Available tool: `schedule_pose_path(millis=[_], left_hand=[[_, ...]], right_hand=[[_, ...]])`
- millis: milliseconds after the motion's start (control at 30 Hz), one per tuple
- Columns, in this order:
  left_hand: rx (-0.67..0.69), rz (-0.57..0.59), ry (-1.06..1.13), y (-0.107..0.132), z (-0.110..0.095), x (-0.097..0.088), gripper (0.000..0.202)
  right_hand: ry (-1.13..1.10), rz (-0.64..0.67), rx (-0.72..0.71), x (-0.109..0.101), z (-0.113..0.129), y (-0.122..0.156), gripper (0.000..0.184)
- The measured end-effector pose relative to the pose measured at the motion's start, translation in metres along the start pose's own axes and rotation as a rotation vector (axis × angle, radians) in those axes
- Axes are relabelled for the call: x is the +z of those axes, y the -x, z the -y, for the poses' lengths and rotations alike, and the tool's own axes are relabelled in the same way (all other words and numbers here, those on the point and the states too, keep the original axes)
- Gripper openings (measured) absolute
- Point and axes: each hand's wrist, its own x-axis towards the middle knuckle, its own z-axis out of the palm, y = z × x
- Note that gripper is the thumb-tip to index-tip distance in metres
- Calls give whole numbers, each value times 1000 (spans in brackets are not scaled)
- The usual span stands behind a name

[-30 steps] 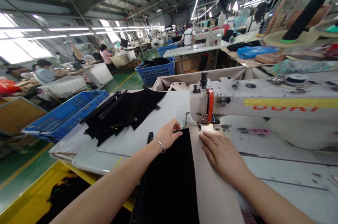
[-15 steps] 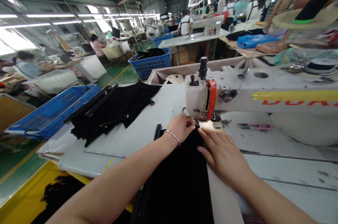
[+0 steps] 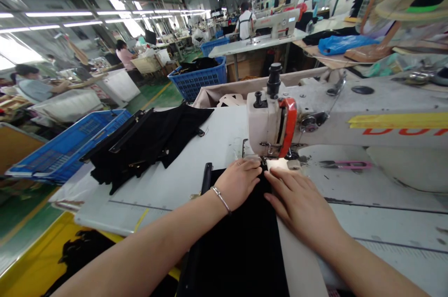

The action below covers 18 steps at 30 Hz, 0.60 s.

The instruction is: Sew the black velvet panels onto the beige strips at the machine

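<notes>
Black fabric [image 3: 241, 245] with a stiff dark strip along its left edge runs from my lap up to the needle of a white sewing machine [image 3: 325, 115]. My left hand [image 3: 238, 182], with a bracelet at the wrist, lies on the cloth just left of the presser foot, fingers stretched out. On the right, my right hand [image 3: 301, 194] rests flat with fingers extended over the cloth's edge and a pale strip [image 3: 301, 259] beside it. The fabric's front end under the foot is partly hidden by my fingers.
Black pieces [image 3: 147, 140] are piled left on the white table [image 3: 161, 199]. Pink-handled thread snips [image 3: 346, 165] lie under the machine arm. Blue crates [image 3: 70, 147] and a yellow bin [image 3: 31, 259] flank the table's left side. Other people sit farther back.
My left hand has gone from pinching the cloth near the needle to lying flatter, its fingers extended. My right hand stays by the foot. The view has shifted slightly.
</notes>
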Motion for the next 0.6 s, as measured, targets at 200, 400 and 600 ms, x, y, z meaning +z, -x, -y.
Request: schedule_pose_path(millis=[200, 400, 600], left_hand=[[2, -3, -5, -4, 6, 6, 25], [-30, 78, 54, 11, -2, -7, 35], [245, 394, 194, 95, -58, -40, 64]], right_hand=[[10, 8, 6, 1, 1, -1, 46], [20, -1, 7, -10, 10, 8, 44], [-60, -94, -129, -38, 47, 77, 33]])
